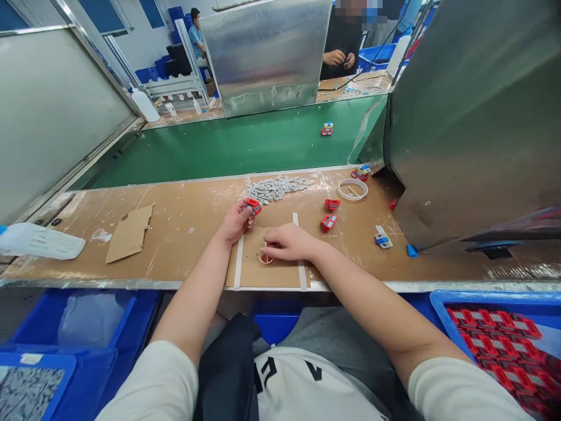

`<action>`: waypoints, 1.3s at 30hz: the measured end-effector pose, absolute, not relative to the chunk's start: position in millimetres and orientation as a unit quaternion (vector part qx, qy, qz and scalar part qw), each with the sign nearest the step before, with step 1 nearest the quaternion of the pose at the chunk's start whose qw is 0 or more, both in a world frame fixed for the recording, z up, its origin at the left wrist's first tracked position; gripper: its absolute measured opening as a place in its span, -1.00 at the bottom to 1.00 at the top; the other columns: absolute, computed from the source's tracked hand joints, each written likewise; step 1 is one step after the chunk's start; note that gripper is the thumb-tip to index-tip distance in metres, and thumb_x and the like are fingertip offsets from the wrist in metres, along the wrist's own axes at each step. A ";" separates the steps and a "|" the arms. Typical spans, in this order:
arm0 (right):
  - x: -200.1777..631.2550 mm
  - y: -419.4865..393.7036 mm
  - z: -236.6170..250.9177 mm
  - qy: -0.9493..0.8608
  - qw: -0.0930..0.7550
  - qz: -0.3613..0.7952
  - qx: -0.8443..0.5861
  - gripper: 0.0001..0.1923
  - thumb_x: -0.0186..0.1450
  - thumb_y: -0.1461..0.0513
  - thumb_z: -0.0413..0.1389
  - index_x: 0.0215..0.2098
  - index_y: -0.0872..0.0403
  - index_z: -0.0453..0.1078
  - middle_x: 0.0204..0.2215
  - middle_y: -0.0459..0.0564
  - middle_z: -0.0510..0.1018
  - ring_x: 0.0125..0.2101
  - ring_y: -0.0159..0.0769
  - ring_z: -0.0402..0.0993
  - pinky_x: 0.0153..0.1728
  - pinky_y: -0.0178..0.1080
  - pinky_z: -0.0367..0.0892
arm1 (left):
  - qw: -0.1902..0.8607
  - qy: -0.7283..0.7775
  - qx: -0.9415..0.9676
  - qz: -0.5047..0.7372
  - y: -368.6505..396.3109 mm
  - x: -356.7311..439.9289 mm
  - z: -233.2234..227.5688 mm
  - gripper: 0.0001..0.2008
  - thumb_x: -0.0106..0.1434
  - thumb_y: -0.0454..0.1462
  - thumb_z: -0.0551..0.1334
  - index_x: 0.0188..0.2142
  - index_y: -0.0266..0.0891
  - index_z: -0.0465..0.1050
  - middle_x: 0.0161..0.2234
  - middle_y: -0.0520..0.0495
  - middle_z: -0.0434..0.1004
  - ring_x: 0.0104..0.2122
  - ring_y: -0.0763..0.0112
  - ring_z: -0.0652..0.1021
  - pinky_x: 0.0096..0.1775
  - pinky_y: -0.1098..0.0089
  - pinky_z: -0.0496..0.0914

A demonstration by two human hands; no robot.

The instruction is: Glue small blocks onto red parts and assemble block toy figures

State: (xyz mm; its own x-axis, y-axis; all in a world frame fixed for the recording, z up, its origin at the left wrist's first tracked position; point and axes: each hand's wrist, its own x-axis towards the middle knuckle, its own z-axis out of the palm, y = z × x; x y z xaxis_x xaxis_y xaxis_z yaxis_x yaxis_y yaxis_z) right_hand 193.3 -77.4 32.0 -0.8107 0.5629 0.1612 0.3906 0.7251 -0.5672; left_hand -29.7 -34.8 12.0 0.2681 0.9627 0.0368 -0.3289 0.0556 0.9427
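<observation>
My left hand (238,223) grips a small red toy car part (253,205) with grey windows between thumb and fingers, held just above the worktable (184,222). Over a cardboard sheet (280,276) fixed with white tape, my right hand (287,241) is closed in a pinch on a thin stick (265,244). The stick's lower end reaches into a small round cup (266,261) with something red inside. Beyond my left hand lies a pile of small grey pieces (276,188). Two more red toy car parts, one nearer (328,223) and one farther (332,204), rest right of my hands.
A tape roll (353,189) and a red, blue and yellow toy (360,172) lie at the right. Left are torn cardboard (130,234) and a white bottle (44,240). Beyond the table runs a green belt (228,143). A blue crate (456,299) holds red parts. A co-worker sits opposite.
</observation>
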 end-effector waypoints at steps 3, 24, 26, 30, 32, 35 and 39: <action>189.0 -76.4 30.0 -0.915 0.169 0.258 -0.260 -0.60 0.46 0.04 0.05 -0.48 0.06 0.21 -0.47 -0.07 0.45 -0.44 -0.36 0.17 -0.37 -0.24 -0.06 | 0.634 0.335 0.465 0.519 -36.3 -31.3 14.2 -0.33 0.03 0.11 0.63 -0.07 -0.19 0.46 -0.25 -0.03 0.57 -0.36 0.48 0.55 -0.48 0.56 0.35; 196.8 -68.2 24.2 -0.795 0.393 0.370 -0.275 -0.47 0.47 0.01 0.00 -0.57 0.00 -0.05 -0.62 -0.19 0.04 -0.54 -0.40 0.02 -0.41 -0.24 0.02 | 0.490 0.490 0.589 0.415 -46.1 -15.9 16.4 -0.46 0.42 0.22 0.14 -0.31 -0.19 0.47 -0.50 0.01 0.34 -0.52 0.40 0.34 -0.48 0.40 0.26; 197.4 -65.7 23.8 -0.741 0.470 0.349 -0.328 -0.44 0.48 -0.04 0.00 -0.56 0.00 -0.06 -0.60 -0.19 0.04 -0.53 -0.40 0.03 -0.40 -0.24 0.03 | 0.447 0.493 0.629 0.402 -47.8 -13.4 17.7 -0.45 0.45 0.20 0.10 -0.32 -0.19 0.48 -0.45 -0.03 0.42 -0.42 0.32 0.41 -0.37 0.35 0.34; 195.5 -61.0 22.8 -0.677 0.532 0.334 -0.383 -0.46 0.49 -0.06 0.00 -0.55 0.00 0.01 -0.58 -0.18 0.10 -0.52 -0.39 0.07 -0.39 -0.23 0.05 | 0.380 0.487 0.698 0.363 -51.2 -10.1 20.2 -0.50 0.53 0.07 0.02 -0.36 -0.19 0.44 -0.41 -0.03 0.47 -0.34 0.28 0.43 -0.20 0.29 0.32; 193.9 -59.0 21.6 -0.673 0.532 0.332 -0.392 -0.46 0.49 -0.06 0.01 -0.54 0.00 0.02 -0.58 -0.18 0.10 -0.51 -0.39 0.07 -0.39 -0.23 0.04 | 0.362 0.483 0.718 0.347 -52.2 -9.8 20.3 -0.51 0.55 0.04 0.00 -0.39 -0.18 0.39 -0.44 -0.02 0.42 -0.36 0.28 0.39 -0.21 0.28 0.27; 192.4 -57.0 19.6 -0.677 0.526 0.324 -0.400 -0.46 0.48 -0.06 0.02 -0.55 0.00 -0.01 -0.58 -0.19 0.07 -0.51 -0.39 0.05 -0.40 -0.23 0.02 | 0.357 0.482 0.728 0.334 -52.8 -10.2 20.1 -0.53 0.56 0.01 -0.01 -0.38 -0.17 0.38 -0.44 -0.01 0.40 -0.37 0.28 0.36 -0.22 0.28 0.23; 192.1 -55.9 18.7 -0.684 0.517 0.313 -0.409 -0.45 0.48 -0.08 0.00 -0.54 0.00 -0.04 -0.58 -0.18 0.06 -0.50 -0.39 0.02 -0.39 -0.22 0.00 | 0.366 0.481 0.722 0.336 -53.3 -10.0 20.5 -0.53 0.56 0.03 0.01 -0.39 -0.17 0.38 -0.44 -0.01 0.39 -0.37 0.27 0.35 -0.23 0.29 0.22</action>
